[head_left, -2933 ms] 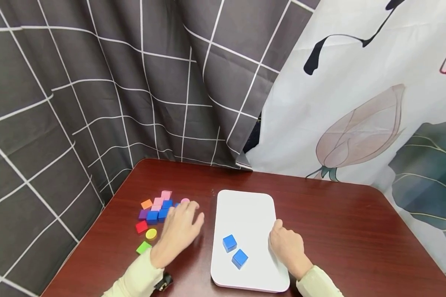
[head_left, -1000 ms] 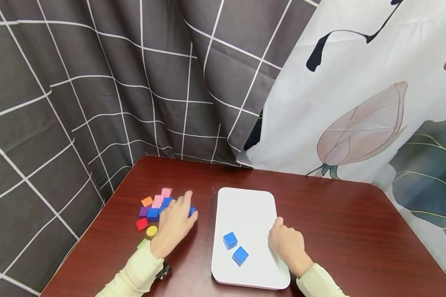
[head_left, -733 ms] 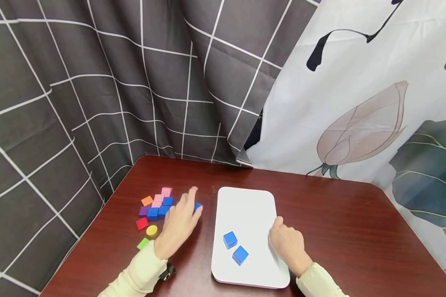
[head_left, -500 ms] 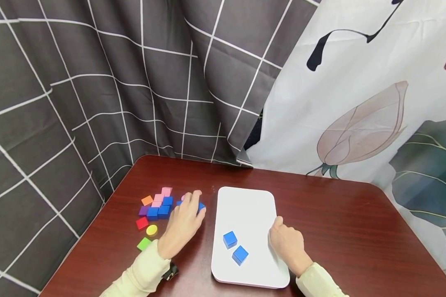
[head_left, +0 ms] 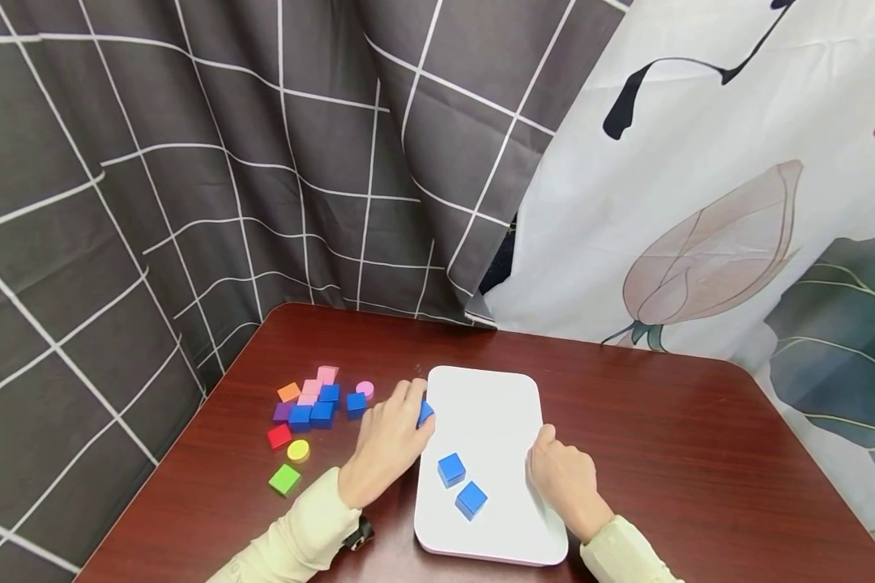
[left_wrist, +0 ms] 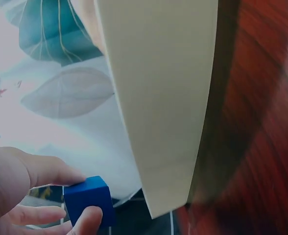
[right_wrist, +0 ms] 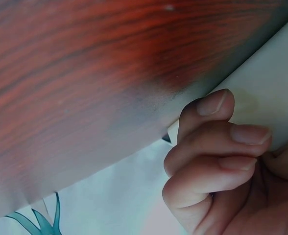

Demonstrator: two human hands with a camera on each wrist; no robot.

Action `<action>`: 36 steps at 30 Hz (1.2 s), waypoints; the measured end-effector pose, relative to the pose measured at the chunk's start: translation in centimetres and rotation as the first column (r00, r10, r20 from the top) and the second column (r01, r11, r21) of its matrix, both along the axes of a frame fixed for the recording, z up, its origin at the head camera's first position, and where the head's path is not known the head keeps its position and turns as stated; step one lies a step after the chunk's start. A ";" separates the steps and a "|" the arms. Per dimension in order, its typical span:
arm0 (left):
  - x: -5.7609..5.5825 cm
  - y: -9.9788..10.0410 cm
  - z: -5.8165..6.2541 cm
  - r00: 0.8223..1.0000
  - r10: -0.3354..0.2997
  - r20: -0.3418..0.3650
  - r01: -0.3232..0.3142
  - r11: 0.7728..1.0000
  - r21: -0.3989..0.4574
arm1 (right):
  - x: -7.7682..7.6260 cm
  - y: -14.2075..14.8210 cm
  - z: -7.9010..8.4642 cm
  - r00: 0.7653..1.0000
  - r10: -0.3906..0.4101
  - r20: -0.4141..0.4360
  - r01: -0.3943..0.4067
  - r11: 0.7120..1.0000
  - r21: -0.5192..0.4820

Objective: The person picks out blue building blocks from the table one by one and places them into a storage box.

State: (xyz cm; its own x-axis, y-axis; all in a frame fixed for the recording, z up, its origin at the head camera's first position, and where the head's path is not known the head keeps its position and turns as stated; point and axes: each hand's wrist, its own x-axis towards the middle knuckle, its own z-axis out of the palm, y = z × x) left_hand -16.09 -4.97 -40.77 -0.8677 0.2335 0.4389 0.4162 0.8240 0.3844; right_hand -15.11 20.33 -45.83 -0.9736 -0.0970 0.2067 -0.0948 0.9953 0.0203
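Note:
My left hand (head_left: 388, 441) pinches a blue cube (left_wrist: 89, 199) between thumb and fingers, just over the left edge of a white board (head_left: 481, 417) with rounded corners. Two more blue cubes lie on that board, an upper one (head_left: 451, 470) and a lower one (head_left: 471, 500). At the board's right edge is my right hand (head_left: 565, 482), its fingers curled against the rim. The right wrist view shows those curled fingers (right_wrist: 210, 181) close up beside the board's side; the thumb's hold is hidden there.
Left of the board lie several blue blocks (head_left: 322, 414), pink blocks (head_left: 311, 387), a pink disc (head_left: 365, 389), an orange block (head_left: 288, 393), a purple block (head_left: 282, 412), a red block (head_left: 279, 436), a yellow disc (head_left: 298, 451) and a green block (head_left: 284, 479). Curtains (head_left: 262, 162) hang behind the brown table (head_left: 685, 453).
My left hand has taken a blue cube from the right side of the group of blocks and carried it right to the board's edge. My right hand and the board stay put.

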 end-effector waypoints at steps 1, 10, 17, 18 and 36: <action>0.0 0.2 -0.1 1.000 -0.008 0.000 0.008 1.000 -0.006 | 0.0 0.0 0.0 1.000 -0.002 0.006 0.002 1.000 0.001; 0.2 2.6 -1.2 0.994 -0.110 -0.017 0.108 0.990 -0.094 | -0.1 0.0 -0.1 1.000 -0.007 -0.001 0.007 1.000 -0.014; -0.1 3.8 -2.4 0.991 -0.133 -0.025 0.127 0.980 -0.151 | 0.1 -0.1 0.0 1.000 -0.003 -0.018 0.003 1.000 -0.018; -0.1 3.9 -2.5 0.991 -0.133 -0.023 0.128 0.980 -0.155 | 0.1 -0.1 0.0 1.000 -0.003 -0.017 0.002 1.000 -0.017; 0.0 4.0 -2.7 0.990 -0.091 0.111 0.105 0.987 -0.121 | 0.1 -0.1 0.2 1.000 -0.001 0.014 0.001 1.000 -0.015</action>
